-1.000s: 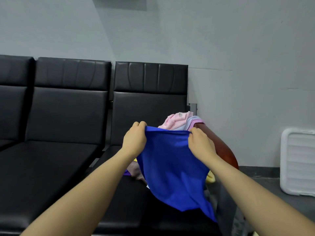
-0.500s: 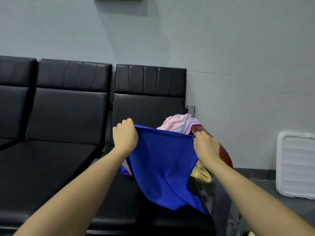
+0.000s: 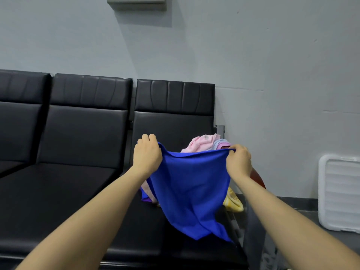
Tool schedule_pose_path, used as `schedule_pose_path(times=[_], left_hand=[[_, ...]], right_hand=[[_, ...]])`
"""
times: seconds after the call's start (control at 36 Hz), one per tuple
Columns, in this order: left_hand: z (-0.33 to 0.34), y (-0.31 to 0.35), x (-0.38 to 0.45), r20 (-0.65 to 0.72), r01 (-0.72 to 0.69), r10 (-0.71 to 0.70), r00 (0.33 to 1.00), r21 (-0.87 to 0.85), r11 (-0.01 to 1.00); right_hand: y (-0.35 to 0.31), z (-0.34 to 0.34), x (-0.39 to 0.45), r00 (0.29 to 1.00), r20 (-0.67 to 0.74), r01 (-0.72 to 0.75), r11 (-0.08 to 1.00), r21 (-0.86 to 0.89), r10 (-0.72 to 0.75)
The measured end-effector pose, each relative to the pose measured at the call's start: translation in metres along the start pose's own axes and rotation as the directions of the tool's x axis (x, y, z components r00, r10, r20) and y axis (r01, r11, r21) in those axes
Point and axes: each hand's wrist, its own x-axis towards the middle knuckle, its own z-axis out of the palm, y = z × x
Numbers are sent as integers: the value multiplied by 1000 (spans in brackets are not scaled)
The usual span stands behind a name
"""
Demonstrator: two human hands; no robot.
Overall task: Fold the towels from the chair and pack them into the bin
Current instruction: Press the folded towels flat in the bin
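A blue towel (image 3: 191, 190) hangs in the air above the right-hand black chair seat (image 3: 148, 230). My left hand (image 3: 147, 154) grips its upper left corner and my right hand (image 3: 238, 160) pinches its upper right corner, so the top edge is stretched between them. Behind the blue towel lies a heap of other towels: a pink one (image 3: 200, 143) on top, a yellow one (image 3: 233, 201) at the lower right, and a purple edge (image 3: 146, 198) at the lower left. The white ribbed bin (image 3: 340, 191) stands on the floor at the far right.
A row of black padded chairs (image 3: 78, 133) runs to the left along a grey wall. A reddish-brown armrest (image 3: 257, 179) curves at the right end of the row, partly hidden by my right arm. A grey box (image 3: 136, 2) is mounted high on the wall.
My hands have moved apart along the towel's top edge, spreading the blue towel wider. The towel's lower part has lifted somewhat off the seat.
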Motion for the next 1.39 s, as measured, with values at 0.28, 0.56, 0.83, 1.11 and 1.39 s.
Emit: schedule_pose_path(times=[0.28,0.56,0.83,1.11,1.39], left_hand=[[-19,1,15,-15,-35,35,999,60,998],[-33,2,45,52,-79,63,997,436,897],[-52,7,77,4,-116,128,992,451,885],[-58,17,79,-21,106,-104,994,158,982],[-21,9,86,148,366,-335,931,-406,837]], right_hand=[[-14,1,14,990,-80,-99,973,210,118],[-44,-3,45,979,-138,-110,956,273,152],[-62,-9,71,973,-164,-97,936,337,160],[-57,-13,74,969,-135,-150,930,334,205],[-37,3,68,970,-97,-187,942,278,221]])
